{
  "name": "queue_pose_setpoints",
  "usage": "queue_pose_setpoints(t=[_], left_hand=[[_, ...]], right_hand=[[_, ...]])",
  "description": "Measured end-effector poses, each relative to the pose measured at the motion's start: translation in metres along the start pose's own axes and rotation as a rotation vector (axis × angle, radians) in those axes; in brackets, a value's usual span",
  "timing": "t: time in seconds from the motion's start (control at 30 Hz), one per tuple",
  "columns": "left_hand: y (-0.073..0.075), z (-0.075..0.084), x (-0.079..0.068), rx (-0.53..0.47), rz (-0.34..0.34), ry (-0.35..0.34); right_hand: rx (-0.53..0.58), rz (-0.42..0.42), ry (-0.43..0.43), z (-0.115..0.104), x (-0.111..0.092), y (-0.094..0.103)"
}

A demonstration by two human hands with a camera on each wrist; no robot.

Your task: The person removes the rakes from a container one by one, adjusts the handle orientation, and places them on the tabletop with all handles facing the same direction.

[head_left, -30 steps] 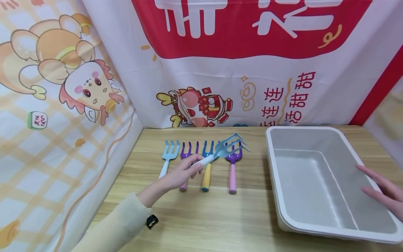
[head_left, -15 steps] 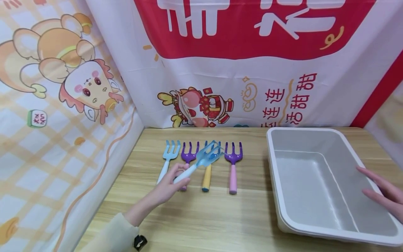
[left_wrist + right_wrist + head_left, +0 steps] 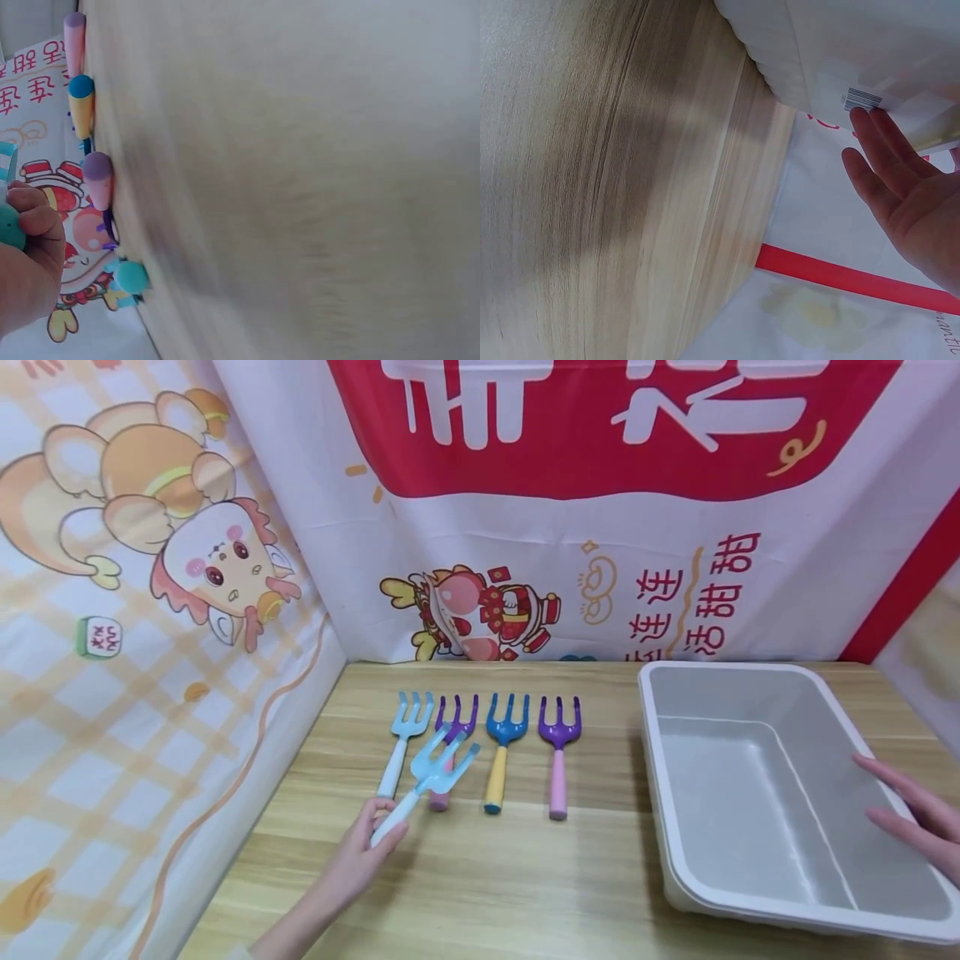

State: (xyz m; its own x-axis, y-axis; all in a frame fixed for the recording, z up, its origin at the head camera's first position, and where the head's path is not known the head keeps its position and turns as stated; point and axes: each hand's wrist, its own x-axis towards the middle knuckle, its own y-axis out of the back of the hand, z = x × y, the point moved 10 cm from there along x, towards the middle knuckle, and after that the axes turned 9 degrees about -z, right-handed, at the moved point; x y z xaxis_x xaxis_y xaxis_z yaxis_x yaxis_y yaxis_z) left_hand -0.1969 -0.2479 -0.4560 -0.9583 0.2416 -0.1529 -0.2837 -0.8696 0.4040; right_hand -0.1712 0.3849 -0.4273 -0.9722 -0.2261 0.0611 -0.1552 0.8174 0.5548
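Note:
In the head view my left hand (image 3: 360, 852) grips the pale handle of a light blue hand fork (image 3: 435, 772), its tines pointing away to the right. It is held above the table and partly covers a purple fork with a pink handle (image 3: 461, 718). Left of that lies another light blue fork (image 3: 397, 752). To the right lie a blue fork with a yellow handle (image 3: 498, 768) and a second purple fork with a pink handle (image 3: 558, 777). My right hand (image 3: 918, 814) has its fingers extended at the right rim of a grey bin (image 3: 660, 827); firm contact cannot be told.
The wooden table (image 3: 540, 885) ends at a printed cloth wall (image 3: 480, 527) behind and another cloth (image 3: 202, 727) on the left. A barcode label (image 3: 862, 99) shows on the bin's outer wall in the right wrist view.
My left hand has drawn back toward the near left with the light blue fork, away from the forks on the right, and the fork's tines have turned. My right hand stays at the bin.

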Motion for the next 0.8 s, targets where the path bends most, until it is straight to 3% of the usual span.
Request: queue_pose_setpoints(t=[0.2, 0.43, 0.67, 0.8], left_hand=[[0.012, -0.014, -0.013, -0.002, 0.126, 0.027], [0.030, -0.015, -0.032, 0.220, 0.272, 0.013], [0.036, -0.030, -0.049, 0.273, 0.276, 0.104], [0.033, -0.044, -0.056, 0.278, 0.253, 0.159]], right_hand=[[0.014, 0.007, -0.027, -0.004, -0.002, 0.000], [-0.045, 0.028, -0.004, -0.008, -0.001, 0.001], [-0.206, -0.038, -0.163, 0.004, 0.000, -0.004], [-0.199, -0.054, -0.188, 0.005, 0.000, -0.003]])
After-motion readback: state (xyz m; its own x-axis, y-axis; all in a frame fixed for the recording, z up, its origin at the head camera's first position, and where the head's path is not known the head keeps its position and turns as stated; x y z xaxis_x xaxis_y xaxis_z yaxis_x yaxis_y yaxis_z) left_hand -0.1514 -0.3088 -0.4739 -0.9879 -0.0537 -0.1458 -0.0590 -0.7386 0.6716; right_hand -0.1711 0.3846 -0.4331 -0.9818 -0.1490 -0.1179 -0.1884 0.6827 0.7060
